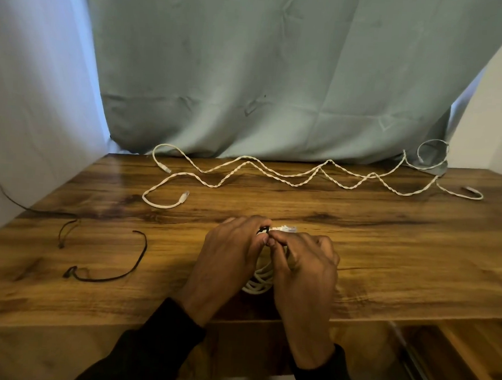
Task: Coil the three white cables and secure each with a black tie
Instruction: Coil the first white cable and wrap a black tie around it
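One white cable is already wound into a coil (258,281) and sits on the wooden counter (386,257), close to the near edge. Both hands are on it. The left hand (231,247) is curled around the left side of the coil, likely to keep the loops from springing apart. The right hand (304,260) pinches something small at the top of the coil, where a bit of black tie (263,230) peeks out between the fingertips. I think the tie is being fastened there, at the spot where the cable's plug ends (285,228) stick out, so the loose ends get held down too. How far it is wrapped I cannot tell, because the fingers hide it.

The other two cables (274,173) lie stretched across the far side of the counter, twisted around each other, well apart from the hands. They are not coiled yet.

Two more black ties (133,266) wait on the left side of the counter, near enough to reach.
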